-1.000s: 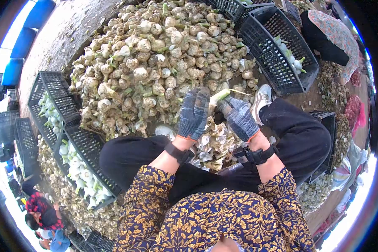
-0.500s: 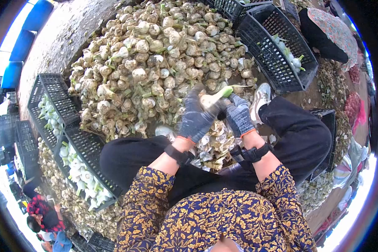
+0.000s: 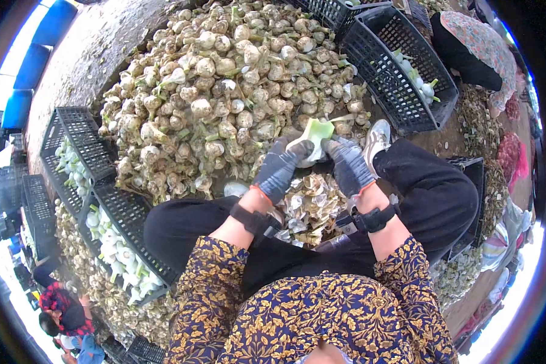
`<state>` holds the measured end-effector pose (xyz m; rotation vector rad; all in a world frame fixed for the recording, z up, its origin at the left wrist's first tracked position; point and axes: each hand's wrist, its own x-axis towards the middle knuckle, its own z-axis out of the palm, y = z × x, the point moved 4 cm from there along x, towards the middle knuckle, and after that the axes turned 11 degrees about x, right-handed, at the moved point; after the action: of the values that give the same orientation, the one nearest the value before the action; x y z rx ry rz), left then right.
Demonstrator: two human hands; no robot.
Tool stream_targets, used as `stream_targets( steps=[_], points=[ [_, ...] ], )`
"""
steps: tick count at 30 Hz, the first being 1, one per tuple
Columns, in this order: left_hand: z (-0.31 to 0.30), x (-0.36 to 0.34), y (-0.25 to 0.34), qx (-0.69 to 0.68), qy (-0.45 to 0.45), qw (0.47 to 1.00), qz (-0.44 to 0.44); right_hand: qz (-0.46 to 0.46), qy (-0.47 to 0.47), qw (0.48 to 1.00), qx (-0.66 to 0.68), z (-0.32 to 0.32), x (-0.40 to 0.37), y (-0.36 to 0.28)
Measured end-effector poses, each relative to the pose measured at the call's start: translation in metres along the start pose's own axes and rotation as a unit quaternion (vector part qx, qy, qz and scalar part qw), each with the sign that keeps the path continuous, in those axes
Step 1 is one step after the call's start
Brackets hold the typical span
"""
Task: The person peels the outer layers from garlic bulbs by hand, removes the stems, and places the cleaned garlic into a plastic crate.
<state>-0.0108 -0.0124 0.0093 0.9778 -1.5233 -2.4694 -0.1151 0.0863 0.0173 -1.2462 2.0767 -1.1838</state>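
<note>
Both my hands wear grey knit work gloves and meet over a heap of loose skins. My left hand [image 3: 285, 165] is closed around a garlic bulb [image 3: 313, 141], its thumb lying on the pale side. The bulb's light green stalk points away from me, with its outer layer spread wide. My right hand [image 3: 349, 162] grips the other side of the same bulb, fingers bent against the stalk's edge. My fingers hide the bulb's lower part. Papery garlic skins [image 3: 312, 203] lie below, between my legs.
A large pile of unpeeled garlic [image 3: 224, 91] spreads ahead. Black crates with cleaned garlic stand at left [image 3: 130, 221] and upper right [image 3: 400, 73]. My shoe [image 3: 377, 142] is right of my hands. A person in a floral top [image 3: 479, 45] sits at upper right; others are at lower left.
The garlic's stalk has swung from pointing right to pointing away from me, and its layer now spreads wide. My right hand has shifted slightly, still at the bulb.
</note>
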Motion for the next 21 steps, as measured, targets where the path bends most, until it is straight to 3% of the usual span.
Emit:
stream_targets(
  steps=[1,2,3,7,8,9,10,11,12,13,14,15,16,17,18,20,21],
  points=[
    [0.003,-0.001,-0.003,-0.104,-0.041,0.993,-0.046,0.121,0.027,0.967,0.224,0.003,-0.003,0.013],
    [0.002,-0.002,-0.002,-0.105,-0.041,0.993,-0.045,0.233,0.052,0.869,0.432,0.008,-0.009,0.024],
    [0.002,-0.004,-0.001,-0.154,-0.06,0.984,-0.066,0.364,0.102,0.726,0.575,0.004,-0.007,-0.009],
    [0.007,-0.012,0.005,-0.219,-0.092,0.968,-0.079,0.421,0.118,0.705,0.559,0.0,-0.008,-0.011],
    [0.008,-0.012,0.005,-0.218,-0.093,0.968,-0.08,0.313,0.102,0.885,0.331,-0.005,-0.004,0.006],
    [0.009,-0.01,0.007,-0.128,-0.081,0.987,-0.048,0.174,0.077,0.979,0.07,-0.009,0.003,0.0],
    [0.009,-0.008,0.009,-0.038,-0.068,0.997,-0.015,0.174,0.077,0.979,0.07,-0.009,0.0,0.002],
    [0.009,-0.008,0.01,0.051,-0.053,0.997,0.017,0.058,0.106,0.993,-0.011,-0.011,-0.002,-0.006],
    [0.009,-0.008,0.009,0.051,-0.053,0.997,0.017,-0.059,0.132,0.985,-0.092,-0.011,-0.004,-0.019],
    [0.011,-0.006,0.007,-0.057,-0.081,0.995,0.003,-0.059,0.132,0.985,-0.092,-0.011,-0.004,-0.021],
    [0.013,-0.005,0.006,-0.164,-0.109,0.98,-0.012,0.07,0.171,0.975,0.123,-0.014,-0.003,-0.012],
    [0.008,-0.006,0.005,-0.142,-0.111,0.982,-0.05,0.195,0.198,0.902,0.331,-0.012,-0.005,-0.006],
    [0.007,-0.008,0.006,-0.142,-0.11,0.982,-0.05,0.308,0.213,0.77,0.517,-0.005,-0.008,-0.003],
    [0.008,-0.012,0.008,-0.19,-0.135,0.971,-0.046,0.4,0.214,0.588,0.669,0.005,-0.013,-0.004],
    [0.01,-0.014,0.012,-0.236,-0.159,0.958,-0.041,0.399,0.214,0.588,0.67,0.002,-0.011,-0.007],
    [0.01,-0.013,0.013,-0.206,-0.157,0.965,-0.028,0.37,0.163,0.655,0.639,-0.005,-0.009,-0.011],
    [0.011,-0.013,0.014,-0.149,-0.129,0.98,-0.033,0.371,0.164,0.654,0.639,-0.003,-0.011,-0.01]
  ],
)
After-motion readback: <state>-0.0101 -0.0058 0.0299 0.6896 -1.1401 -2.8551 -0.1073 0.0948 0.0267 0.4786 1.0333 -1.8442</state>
